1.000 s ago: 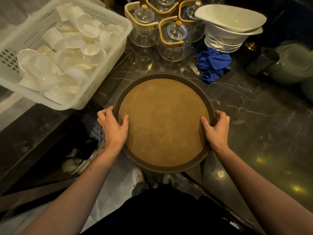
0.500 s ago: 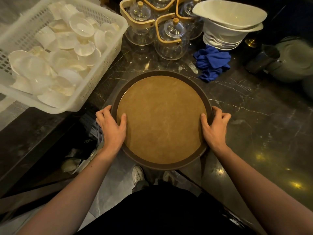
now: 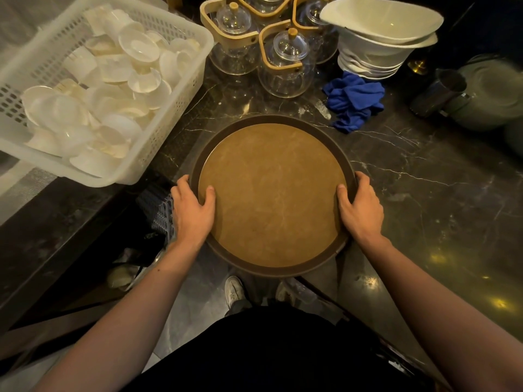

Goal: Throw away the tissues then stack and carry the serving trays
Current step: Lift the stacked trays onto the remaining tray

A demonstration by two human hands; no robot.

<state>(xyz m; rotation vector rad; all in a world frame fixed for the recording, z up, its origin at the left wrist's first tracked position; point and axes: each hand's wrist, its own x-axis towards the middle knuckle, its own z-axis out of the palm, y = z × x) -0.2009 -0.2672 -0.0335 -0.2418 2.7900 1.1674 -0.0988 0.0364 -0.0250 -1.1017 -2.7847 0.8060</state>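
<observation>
A round serving tray (image 3: 271, 193) with a dark brown rim and a tan inner surface lies on the dark marble counter (image 3: 424, 193), its near part hanging over the counter's edge. My left hand (image 3: 192, 210) grips the tray's left rim, thumb on the tan surface. My right hand (image 3: 359, 206) grips the right rim the same way. Nothing lies on the tray. I cannot tell whether more than one tray is stacked here. No tissues show.
A white plastic basket (image 3: 175, 114) full of white bowls and spoons sits at the left. Glass teapots (image 3: 285, 66) with wooden handles stand behind the tray. Stacked white bowls (image 3: 376, 52), a blue cloth (image 3: 353, 100) and a metal pot (image 3: 481, 94) are at the back right.
The tray, held in both hands, has slid slightly away from me toward the teapots. Both hands kept their grip on the rim.
</observation>
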